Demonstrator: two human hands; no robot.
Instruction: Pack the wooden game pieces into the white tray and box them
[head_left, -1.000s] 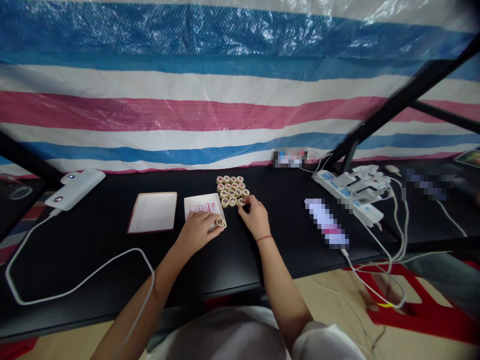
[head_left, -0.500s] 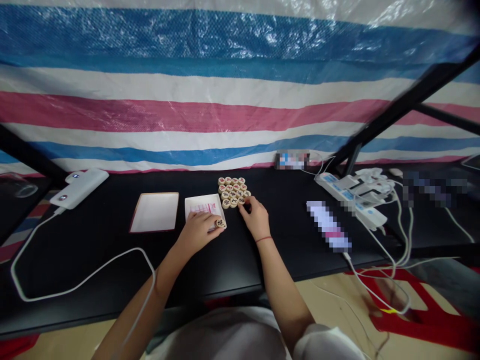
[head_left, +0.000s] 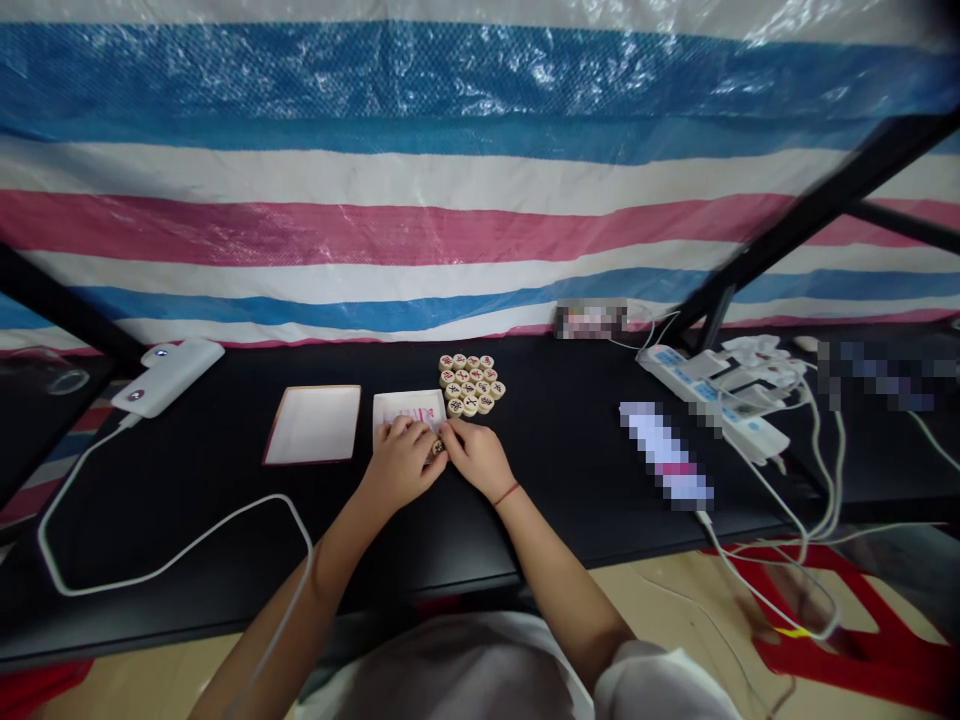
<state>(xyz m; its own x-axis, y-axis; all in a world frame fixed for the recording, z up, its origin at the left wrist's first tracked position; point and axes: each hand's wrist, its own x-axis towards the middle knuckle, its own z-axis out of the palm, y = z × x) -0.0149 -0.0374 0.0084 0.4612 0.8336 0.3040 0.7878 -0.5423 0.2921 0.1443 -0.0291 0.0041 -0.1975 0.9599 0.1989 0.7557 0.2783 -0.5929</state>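
Over the near part of a white open box [head_left: 386,402] with a printed paper inside, my left hand [head_left: 401,462] is closed around a round xiangqi piece [head_left: 439,447] with a dark character. Whether more pieces sit behind it in the hand is hidden. My right hand [head_left: 478,458] has come up against that piece, its thumb and fingertips at the piece's right edge. Those fingers are bent together, and it is unclear whether they grip the piece. Just beyond the right hand stand stacked rows of xiangqi pieces [head_left: 470,385], red characters at the back, dark ones in front.
A white box lid [head_left: 313,425] lies to the left. Farther left is a white power bank [head_left: 169,378] with a cable looping past my left forearm. To the right lie a phone [head_left: 666,455] and a power strip [head_left: 712,400] with plugs and cables. A striped sheet [head_left: 450,230] hangs behind.
My right hand has moved left from the front row of the stacked pieces to the piece in my left hand. The left hand has stayed over the box.
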